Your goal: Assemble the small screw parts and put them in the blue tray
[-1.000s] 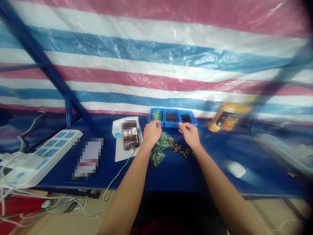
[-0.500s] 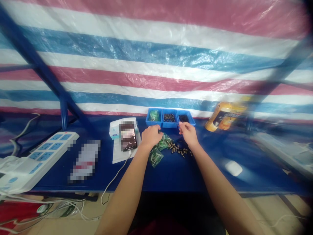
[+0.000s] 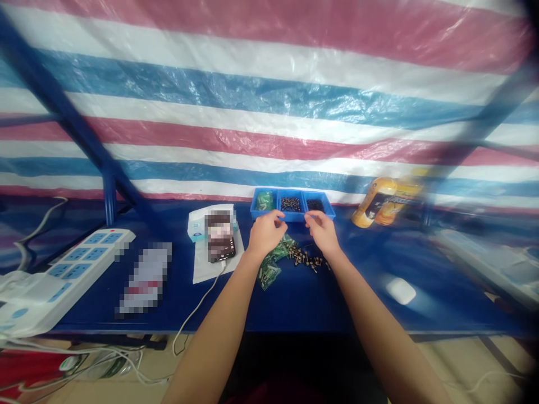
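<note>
My left hand [image 3: 266,234] is raised just in front of the blue bins, its fingers curled toward the thumb; anything in them is too small to see. Opposite it, my right hand [image 3: 323,231] is bent into a pinch before the right-hand bin, and what it may hold cannot be made out. The joined blue bins [image 3: 291,216] hold small green packets [image 3: 265,201], brass-and-dark small parts [image 3: 290,204] and black small parts [image 3: 315,204]. Below the hands lie a pile of green clear packets [image 3: 270,270] and loose brass-coloured screw-like pieces [image 3: 309,260].
On the left are a phone [image 3: 221,247] leaning on a white-and-blue pack, its charging cable, a blurred-out packet [image 3: 145,280] and a power strip [image 3: 80,269]. Two orange bottles [image 3: 374,203] and a white case [image 3: 401,290] are on the right. Blue metal posts frame the table.
My left hand has lifted off the green packets and shifted slightly right toward my right hand. My right hand remains near the right bin, its fingers slightly re-posed.
</note>
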`<state>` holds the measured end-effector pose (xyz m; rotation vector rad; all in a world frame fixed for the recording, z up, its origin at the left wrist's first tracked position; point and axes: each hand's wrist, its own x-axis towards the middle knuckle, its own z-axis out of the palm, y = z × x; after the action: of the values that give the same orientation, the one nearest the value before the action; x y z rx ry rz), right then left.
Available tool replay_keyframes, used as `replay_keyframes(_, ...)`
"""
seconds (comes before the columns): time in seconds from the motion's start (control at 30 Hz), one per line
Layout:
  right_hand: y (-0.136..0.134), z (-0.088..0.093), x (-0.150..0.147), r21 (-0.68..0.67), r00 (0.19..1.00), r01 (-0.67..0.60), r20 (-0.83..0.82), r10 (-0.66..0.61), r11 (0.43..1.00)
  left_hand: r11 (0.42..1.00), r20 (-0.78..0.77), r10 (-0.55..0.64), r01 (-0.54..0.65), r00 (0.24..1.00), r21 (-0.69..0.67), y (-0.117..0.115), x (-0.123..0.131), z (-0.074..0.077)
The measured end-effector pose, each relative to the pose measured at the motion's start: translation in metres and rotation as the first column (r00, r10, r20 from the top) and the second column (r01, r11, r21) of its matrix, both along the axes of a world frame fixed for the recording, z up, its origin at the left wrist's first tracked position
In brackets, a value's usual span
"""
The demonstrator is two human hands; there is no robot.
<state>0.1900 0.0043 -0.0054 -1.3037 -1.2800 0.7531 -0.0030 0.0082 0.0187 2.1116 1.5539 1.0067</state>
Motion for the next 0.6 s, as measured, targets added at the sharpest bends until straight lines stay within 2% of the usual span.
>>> replay_keyframes(0.13, -0.005, 0.003, -0.006, 0.001, 0.976, -0.208, 0.070, 0.208, 0.978, 0.990, 0.162, -0.140, 0.133, 0.977, 0.053, -0.002, 0.008, 0.000)
replay_keyframes(0.2, -0.006, 0.003, -0.007, -0.009, 0.957, -0.272, 0.107, 0.271, 0.962, 0.983, 0.204, -0.178, 0.167, 0.963, 0.069, -0.003, 0.011, 0.000)
replay_keyframes(0.4, -0.007, 0.002, -0.007, -0.011, 0.946, -0.310, 0.098, 0.310, 0.951, 0.974, 0.273, -0.225, 0.221, 0.935, 0.045, -0.004, 0.013, 0.000)
replay_keyframes(0.6, -0.010, 0.007, -0.006, -0.058, 0.943, -0.309, 0.108, 0.314, 0.949, 0.980, 0.285, -0.194, 0.199, 0.939, 0.011, -0.004, 0.012, 0.001)
